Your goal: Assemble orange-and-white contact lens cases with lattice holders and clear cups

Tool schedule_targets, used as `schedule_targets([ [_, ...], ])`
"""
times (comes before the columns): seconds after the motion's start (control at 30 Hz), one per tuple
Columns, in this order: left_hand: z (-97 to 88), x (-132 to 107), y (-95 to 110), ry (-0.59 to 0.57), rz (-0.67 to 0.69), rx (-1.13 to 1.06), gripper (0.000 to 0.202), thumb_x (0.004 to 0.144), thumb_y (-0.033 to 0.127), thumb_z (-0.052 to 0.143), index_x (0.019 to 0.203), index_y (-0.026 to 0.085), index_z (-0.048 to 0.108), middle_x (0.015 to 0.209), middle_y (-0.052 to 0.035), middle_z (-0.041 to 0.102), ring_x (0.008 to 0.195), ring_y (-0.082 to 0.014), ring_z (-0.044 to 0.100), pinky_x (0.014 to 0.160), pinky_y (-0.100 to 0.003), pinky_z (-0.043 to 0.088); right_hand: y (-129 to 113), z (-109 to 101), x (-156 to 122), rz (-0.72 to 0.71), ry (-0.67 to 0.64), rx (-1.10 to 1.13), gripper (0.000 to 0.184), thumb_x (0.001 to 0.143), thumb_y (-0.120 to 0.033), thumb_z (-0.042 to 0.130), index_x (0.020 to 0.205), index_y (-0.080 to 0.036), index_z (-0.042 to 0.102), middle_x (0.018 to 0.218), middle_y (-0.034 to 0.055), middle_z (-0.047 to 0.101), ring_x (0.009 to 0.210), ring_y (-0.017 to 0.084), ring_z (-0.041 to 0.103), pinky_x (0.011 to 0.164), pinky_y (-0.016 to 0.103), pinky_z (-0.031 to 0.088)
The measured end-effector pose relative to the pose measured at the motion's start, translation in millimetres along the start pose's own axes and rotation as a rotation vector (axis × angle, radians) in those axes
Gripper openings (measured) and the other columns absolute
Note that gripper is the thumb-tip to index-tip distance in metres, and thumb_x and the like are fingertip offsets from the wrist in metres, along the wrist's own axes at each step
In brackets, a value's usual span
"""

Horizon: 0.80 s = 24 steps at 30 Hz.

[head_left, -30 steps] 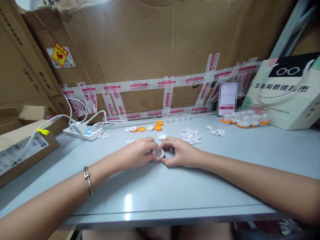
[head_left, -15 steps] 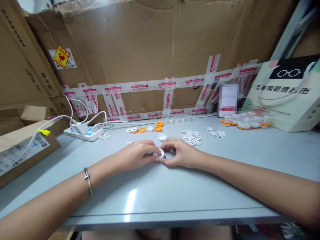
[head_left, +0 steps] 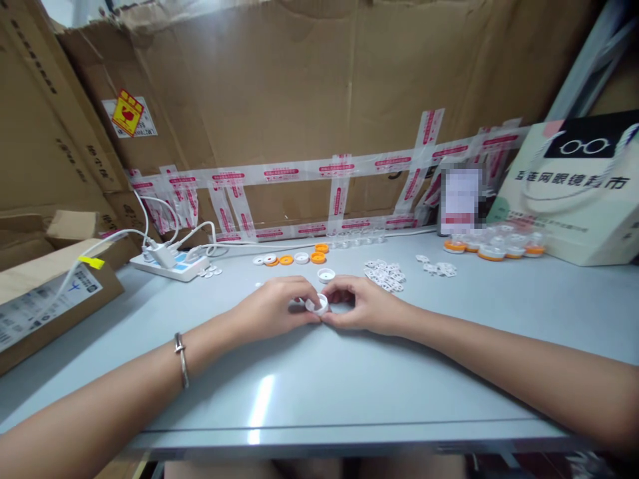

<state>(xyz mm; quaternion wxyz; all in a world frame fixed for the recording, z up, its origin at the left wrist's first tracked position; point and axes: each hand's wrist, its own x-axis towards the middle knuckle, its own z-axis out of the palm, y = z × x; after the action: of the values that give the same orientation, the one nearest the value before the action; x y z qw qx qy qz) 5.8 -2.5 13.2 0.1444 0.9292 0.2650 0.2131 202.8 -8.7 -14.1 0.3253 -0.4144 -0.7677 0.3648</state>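
Note:
Both my hands meet at the middle of the grey table (head_left: 349, 379) around one small white round cap (head_left: 318, 305). My left hand (head_left: 272, 307), with a metal bangle on its wrist, has its fingers curled and pinches the cap's left side. The fingers of my right hand (head_left: 362, 305) are closed on the cap's right side. The cap rests at or just above the tabletop. Another white cap (head_left: 326, 274) lies just behind my hands, with a row of white and orange rings (head_left: 294, 257) further back.
A pile of small white flat parts (head_left: 387, 273) lies to the right of the hands. Assembled orange-based pieces (head_left: 492, 247) stand at the back right beside a printed paper bag (head_left: 579, 193). A white power strip (head_left: 170, 264) with cables sits at back left. Cardboard walls surround the table.
My hands have stayed together on the white cap with only slight finger shifts. The view has tilted a little.

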Motion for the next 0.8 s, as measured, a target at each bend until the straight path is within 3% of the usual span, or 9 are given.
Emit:
schedule_targets([
  [0.13,-4.1,2.5,-2.2,0.249,0.072,-0.052,0.011,0.077,0.020,0.065,0.085,0.013,0.063,0.088,-0.0068,0.067,0.083,-0.0145,0.062,0.076,-0.027,0.049,-9.7,-0.5,-1.7,0.251,0.035,0.564,0.030,0.064,-0.027,0.073,0.089,-0.014,0.061,0.080,0.0010,0.065,0.075,0.010,0.061,0.078,0.026,0.047],
  [0.23,-4.1,3.7,0.4,0.418,0.139,-0.039,0.009,0.076,0.018,0.066,0.083,0.014,0.062,0.090,-0.0074,0.067,0.090,-0.0154,0.062,0.081,-0.029,0.049,-21.7,2.3,-7.6,0.300,-0.006,0.933,0.025,0.071,-0.030,0.070,0.090,-0.014,0.065,0.088,0.0047,0.068,0.086,0.011,0.064,0.087,0.026,0.048],
  [0.33,-2.0,4.5,4.0,0.497,0.184,-0.004,0.008,0.075,0.015,0.067,0.082,0.014,0.063,0.092,-0.0086,0.066,0.090,-0.0155,0.063,0.081,-0.030,0.050,-30.5,6.6,-13.3,0.320,0.018,1.147,0.017,0.079,-0.028,0.063,0.088,-0.014,0.067,0.088,0.0058,0.070,0.087,0.012,0.066,0.087,0.026,0.051],
  [0.6,-2.7,5.4,7.5,0.520,0.322,0.122,0.007,0.079,0.015,0.063,0.085,0.017,0.064,0.096,-0.0084,0.066,0.088,-0.0144,0.064,0.076,-0.028,0.054,-32.4,8.7,-16.3,0.254,0.101,1.233,0.013,0.079,-0.023,0.063,0.087,-0.014,0.069,0.090,0.0055,0.070,0.088,0.013,0.066,0.090,0.025,0.051],
  [0.8,2.1,4.8,9.1,0.615,0.310,0.120,0.007,0.078,0.013,0.064,0.083,0.016,0.066,0.092,-0.0075,0.068,0.085,-0.0133,0.065,0.076,-0.025,0.055,-33.3,8.9,-16.5,0.220,0.092,1.243,0.014,0.078,-0.021,0.064,0.088,-0.013,0.070,0.089,0.0054,0.070,0.086,0.012,0.066,0.088,0.022,0.052],
])
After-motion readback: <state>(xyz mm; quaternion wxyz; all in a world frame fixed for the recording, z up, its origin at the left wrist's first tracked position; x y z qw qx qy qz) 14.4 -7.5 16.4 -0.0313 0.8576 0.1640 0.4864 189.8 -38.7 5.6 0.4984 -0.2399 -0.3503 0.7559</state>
